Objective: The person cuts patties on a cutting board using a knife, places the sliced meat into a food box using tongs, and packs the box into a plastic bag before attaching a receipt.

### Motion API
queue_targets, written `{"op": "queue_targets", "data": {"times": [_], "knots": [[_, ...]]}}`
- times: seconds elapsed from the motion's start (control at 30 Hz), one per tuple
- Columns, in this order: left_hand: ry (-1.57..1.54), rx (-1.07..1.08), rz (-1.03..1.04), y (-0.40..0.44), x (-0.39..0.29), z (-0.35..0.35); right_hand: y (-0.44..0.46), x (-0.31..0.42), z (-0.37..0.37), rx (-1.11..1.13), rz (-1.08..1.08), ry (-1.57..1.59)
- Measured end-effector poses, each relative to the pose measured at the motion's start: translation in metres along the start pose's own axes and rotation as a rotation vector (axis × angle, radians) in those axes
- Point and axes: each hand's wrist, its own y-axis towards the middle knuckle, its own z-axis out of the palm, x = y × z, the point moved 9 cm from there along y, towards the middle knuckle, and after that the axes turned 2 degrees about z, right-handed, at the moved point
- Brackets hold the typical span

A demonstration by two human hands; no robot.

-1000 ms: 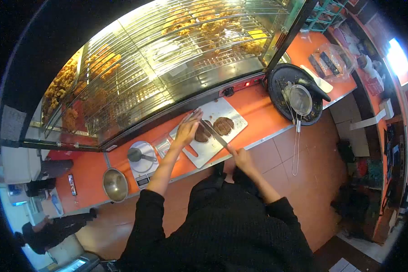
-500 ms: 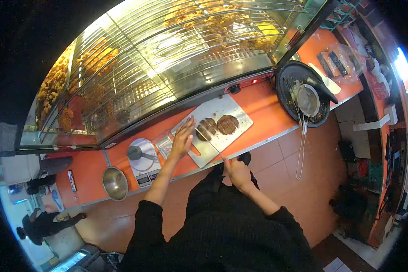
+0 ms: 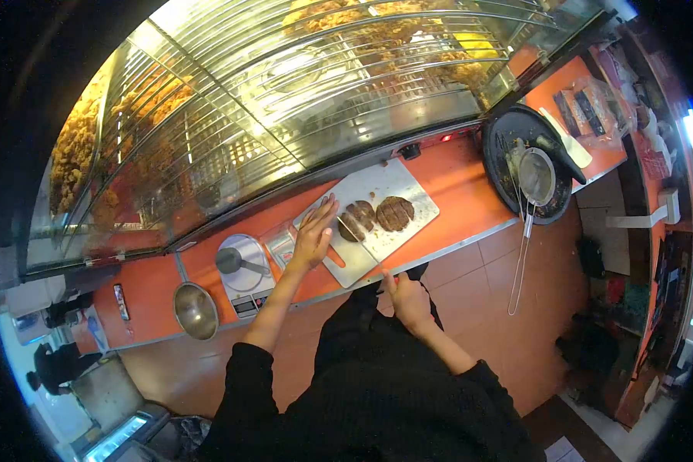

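A white cutting board (image 3: 403, 182) lies on the orange counter with two browned meat patties on it. The left patty (image 3: 353, 226) is cut into strips; the right patty (image 3: 395, 214) has cut lines across it. My right hand (image 3: 410, 302) is closed around the red handle of a knife (image 3: 369, 251), at the board's near edge. Its thin blade reaches over the left patty. Stretched out with its fingers extended, my left hand (image 3: 313, 233) is over the board's left side, close to the blade tip. Whether its fingertips touch the meat I cannot tell.
Left of the board are a kitchen scale (image 3: 242, 269) with a dark scoop on it and a metal bowl (image 3: 195, 310). To the right, a black pan (image 3: 500, 165) holds a strainer (image 3: 537, 177). A glass display case (image 3: 300, 146) borders the counter's back. A person (image 3: 54, 368) stands far left.
The view has shifted slightly, moving the board a little to the right in it. Both hands and the knife keep nearly the same place at the board. The distant person has changed posture.
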Motion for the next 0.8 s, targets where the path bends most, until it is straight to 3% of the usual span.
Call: {"op": "queue_targets", "data": {"times": [0.07, 0.7, 0.8], "knots": [[-0.011, -0.008, -0.007, -0.003, 0.001, 0.000, 0.005, -0.019, 0.016, 0.122, 0.214, 0.019], [0.074, -0.009, 0.004, -0.005, 0.015, -0.002, 0.012, -0.021, 0.026, 0.125, 0.231, -0.003], [0.117, -0.003, 0.005, -0.002, 0.020, -0.006, 0.028, -0.025, 0.031, 0.035, 0.188, -0.057]]}}
